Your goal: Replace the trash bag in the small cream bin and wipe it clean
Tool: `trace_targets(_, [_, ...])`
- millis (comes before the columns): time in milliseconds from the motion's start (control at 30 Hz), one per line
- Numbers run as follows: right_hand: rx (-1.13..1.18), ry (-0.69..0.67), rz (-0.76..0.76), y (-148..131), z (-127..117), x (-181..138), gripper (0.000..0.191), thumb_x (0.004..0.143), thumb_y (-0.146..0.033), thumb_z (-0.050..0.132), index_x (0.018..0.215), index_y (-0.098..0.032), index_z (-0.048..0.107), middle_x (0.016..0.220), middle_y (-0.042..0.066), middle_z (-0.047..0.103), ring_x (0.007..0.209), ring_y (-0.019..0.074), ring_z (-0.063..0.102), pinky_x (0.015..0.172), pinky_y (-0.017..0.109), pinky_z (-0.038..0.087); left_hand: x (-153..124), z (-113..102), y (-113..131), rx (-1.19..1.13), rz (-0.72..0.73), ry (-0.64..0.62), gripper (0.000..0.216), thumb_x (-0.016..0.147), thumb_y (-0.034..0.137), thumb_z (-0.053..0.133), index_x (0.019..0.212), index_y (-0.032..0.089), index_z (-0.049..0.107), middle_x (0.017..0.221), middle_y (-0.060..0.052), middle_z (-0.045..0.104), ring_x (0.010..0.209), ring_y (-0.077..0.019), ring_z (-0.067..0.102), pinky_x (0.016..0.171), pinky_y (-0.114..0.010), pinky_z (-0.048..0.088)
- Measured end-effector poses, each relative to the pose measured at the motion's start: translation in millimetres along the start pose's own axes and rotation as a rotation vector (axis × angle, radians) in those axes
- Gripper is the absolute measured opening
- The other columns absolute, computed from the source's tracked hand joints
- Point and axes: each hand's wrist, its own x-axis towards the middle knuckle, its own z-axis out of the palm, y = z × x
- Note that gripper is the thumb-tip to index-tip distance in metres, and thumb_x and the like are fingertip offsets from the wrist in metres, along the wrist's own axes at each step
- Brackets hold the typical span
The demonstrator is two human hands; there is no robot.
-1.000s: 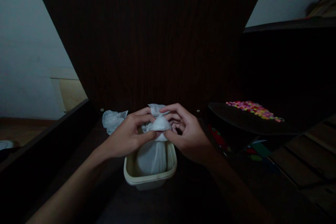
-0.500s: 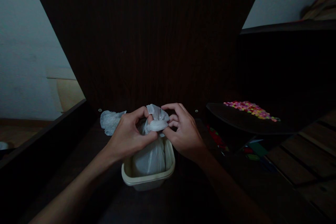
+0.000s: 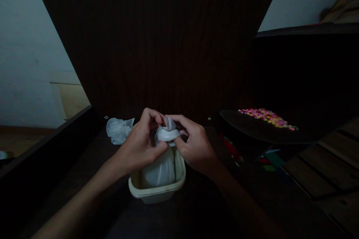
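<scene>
A whitish plastic bag [image 3: 158, 171] with bulky contents sits inside a cream plastic tub [image 3: 157, 193]. Its gathered neck is twisted into a loop or knot just above the tub's far side. My left hand [image 3: 141, 143] pinches the neck from the left, thumb in front and fingers curled behind. From the right, my right hand [image 3: 193, 142] grips the same neck, its thumb pressed under the loop and index finger over the top. What the bag contains cannot be made out.
A crumpled clear plastic bag [image 3: 119, 130] lies left of my left hand. A dark wooden panel [image 3: 168, 44] rises behind. To the right, a dark curved shelf [image 3: 238, 123] carries a string of colourful small pieces [image 3: 267, 117]. Red and green items lie under it.
The bag's loose end, which stuck up between my hands, is now tucked down into a small tip above the loop. My fingers have drawn closer together around the neck.
</scene>
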Motion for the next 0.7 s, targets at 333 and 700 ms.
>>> trace_targets(333, [0.159,0.096,0.116,-4,3,-7,0.036,0.074,-0.006,0.056,0.103,-0.025,0.046,0.091,0.0,0.062,0.081,0.0163,0.063,0.07,0.027,0.048,1,-8,27,0.645,-0.281,0.066,0.026,0.076,0.035,0.068,0.093,0.022,0.052,0.065,0.003,0.062,0.053,-0.0194,0.061,0.053,-0.028,0.038])
trace_targets(700, [0.236,0.079,0.144,-1,4,-8,0.024,0.074,-0.01,0.052,0.09,-0.025,0.043,0.074,-0.006,0.05,0.063,0.0116,0.046,0.056,0.024,0.033,-3,-6,20,0.284,-0.211,-0.04,0.027,0.082,0.022,0.06,0.109,0.022,0.054,0.093,0.0,0.075,0.057,-0.0119,0.061,0.052,-0.022,0.04])
